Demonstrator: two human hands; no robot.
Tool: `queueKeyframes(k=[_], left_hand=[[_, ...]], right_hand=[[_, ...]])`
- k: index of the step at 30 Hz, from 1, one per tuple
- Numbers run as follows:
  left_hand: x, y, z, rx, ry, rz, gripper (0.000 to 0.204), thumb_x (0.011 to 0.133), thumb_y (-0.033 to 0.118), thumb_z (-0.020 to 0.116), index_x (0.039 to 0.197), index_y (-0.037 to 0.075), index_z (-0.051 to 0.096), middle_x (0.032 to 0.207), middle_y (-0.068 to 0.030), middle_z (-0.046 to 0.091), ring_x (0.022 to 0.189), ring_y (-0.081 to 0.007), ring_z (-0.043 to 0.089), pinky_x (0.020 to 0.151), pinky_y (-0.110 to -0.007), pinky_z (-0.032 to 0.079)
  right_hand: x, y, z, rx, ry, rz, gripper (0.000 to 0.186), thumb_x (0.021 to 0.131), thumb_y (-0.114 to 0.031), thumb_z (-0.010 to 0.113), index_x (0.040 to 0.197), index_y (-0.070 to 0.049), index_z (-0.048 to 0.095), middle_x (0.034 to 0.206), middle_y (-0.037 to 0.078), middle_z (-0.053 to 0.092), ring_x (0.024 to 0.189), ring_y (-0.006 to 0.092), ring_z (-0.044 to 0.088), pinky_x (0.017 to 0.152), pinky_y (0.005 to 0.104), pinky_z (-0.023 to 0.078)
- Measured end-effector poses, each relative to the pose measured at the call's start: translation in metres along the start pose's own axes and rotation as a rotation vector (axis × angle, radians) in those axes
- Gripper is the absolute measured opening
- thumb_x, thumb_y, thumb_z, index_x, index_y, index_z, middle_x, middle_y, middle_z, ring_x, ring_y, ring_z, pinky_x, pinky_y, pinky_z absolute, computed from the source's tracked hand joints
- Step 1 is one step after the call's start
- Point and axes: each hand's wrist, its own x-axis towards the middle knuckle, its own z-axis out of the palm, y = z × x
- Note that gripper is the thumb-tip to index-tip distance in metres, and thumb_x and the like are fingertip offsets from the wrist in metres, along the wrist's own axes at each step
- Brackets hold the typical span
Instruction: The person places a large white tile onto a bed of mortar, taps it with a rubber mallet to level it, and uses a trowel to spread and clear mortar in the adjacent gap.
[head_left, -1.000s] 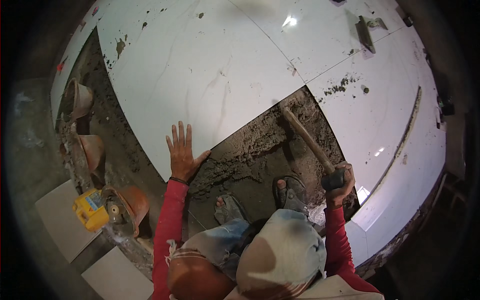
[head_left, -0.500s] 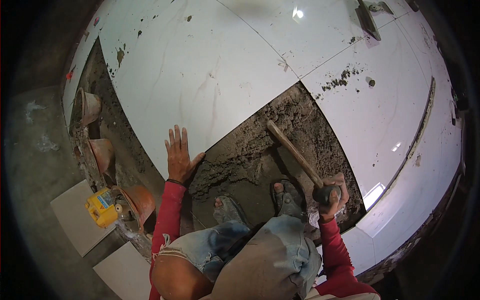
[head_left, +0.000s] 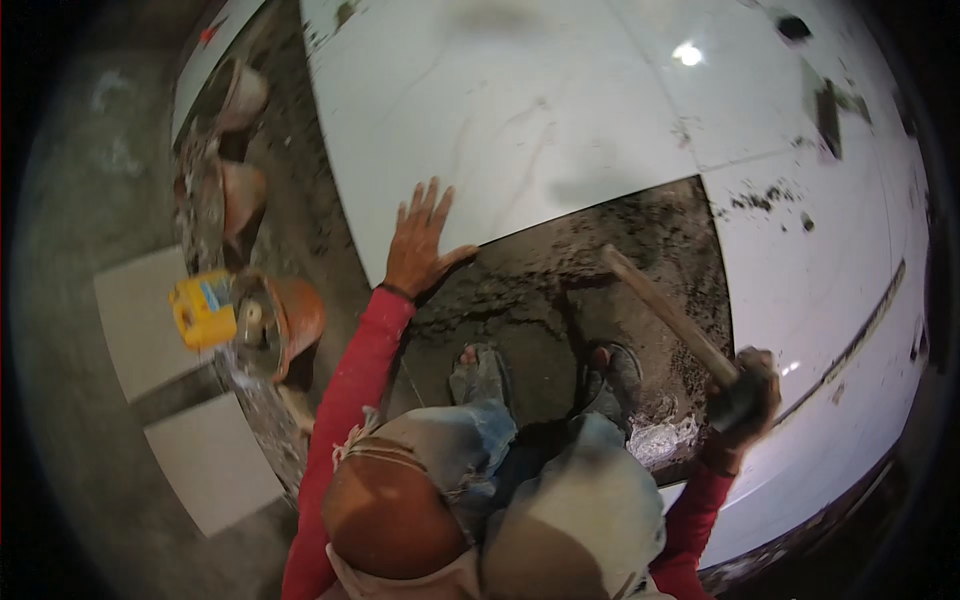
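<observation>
My left hand [head_left: 420, 242] lies flat with fingers spread on the near corner of a large white marbled tile [head_left: 450, 110]. In my right hand [head_left: 762, 392] is a mallet with a wooden handle [head_left: 672, 318]. My fingers wrap round its dark head, and the handle points up and left over the bare mortar bed [head_left: 650, 240]. Both my feet, in sandals, stand on the grey mortar below that tile's near edge. Other white tiles [head_left: 765, 260] lie to the right, with dark crumbs of mortar scattered on them.
To the left stand several orange-brown buckets [head_left: 298, 318] and a yellow jug [head_left: 203, 312]. Beige tiles [head_left: 215, 462] lie on the floor beside them. A trowel-like tool [head_left: 828, 118] rests on the far right tiles, and a thin strip [head_left: 850, 340] lies at the right.
The view has shifted, so the tiles and buckets appear moved. My right hand has moved outward to the right with the mallet. My left hand stays flat on the tile corner.
</observation>
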Motion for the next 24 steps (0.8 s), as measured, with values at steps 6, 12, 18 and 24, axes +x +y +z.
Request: queueKeyframes(k=[6, 12, 18, 24], left_hand=[[-0.066, -0.038, -0.006, -0.206, 0.011, -0.079, 0.078, 0.090, 0.061, 0.063, 0.154, 0.022, 0.041, 0.161, -0.0111, 0.035, 0.148, -0.0336, 0.032, 0.120, -0.053, 0.031], [-0.115, -0.004, -0.043, -0.910, -0.131, -0.564, 0.053, 0.102, 0.049, 0.054, 0.138, 0.009, 0.056, 0.137, -0.0104, 0.060, 0.122, -0.0248, 0.060, 0.100, -0.042, 0.051], [-0.114, 0.095, -0.054, -2.035, 0.017, -0.775, 0.054, 0.109, 0.048, 0.033, 0.127, 0.001, 0.051, 0.116, -0.0163, 0.068, 0.098, -0.0217, 0.070, 0.085, -0.035, 0.058], [-0.180, 0.065, -0.052, -1.965, 0.179, -0.906, 0.045, 0.110, 0.045, 0.036, 0.116, 0.004, 0.052, 0.115, -0.0154, 0.067, 0.096, -0.0216, 0.070, 0.082, -0.033, 0.057]], right_hand=[[-0.027, 0.011, 0.027, -0.034, -0.370, 0.162, 0.052, 0.073, -0.049, 0.070, 0.088, -0.004, 0.048, 0.099, 0.013, 0.046, 0.083, 0.0226, 0.055, 0.063, 0.0348, 0.053], [-0.038, 0.041, 0.126, -0.313, -0.775, -0.090, 0.046, 0.078, -0.042, 0.075, 0.094, -0.002, 0.060, 0.101, 0.012, 0.052, 0.095, 0.0268, 0.052, 0.091, 0.0380, 0.042], [-0.055, 0.041, 0.231, -0.479, -1.547, -0.410, 0.051, 0.082, -0.024, 0.076, 0.124, -0.006, 0.055, 0.130, 0.019, 0.046, 0.121, 0.0373, 0.052, 0.101, 0.0466, 0.045], [-0.060, 0.070, 0.255, -0.827, -1.685, -1.262, 0.047, 0.093, -0.019, 0.057, 0.139, -0.016, 0.051, 0.145, 0.019, 0.044, 0.131, 0.0355, 0.047, 0.111, 0.0521, 0.039]])
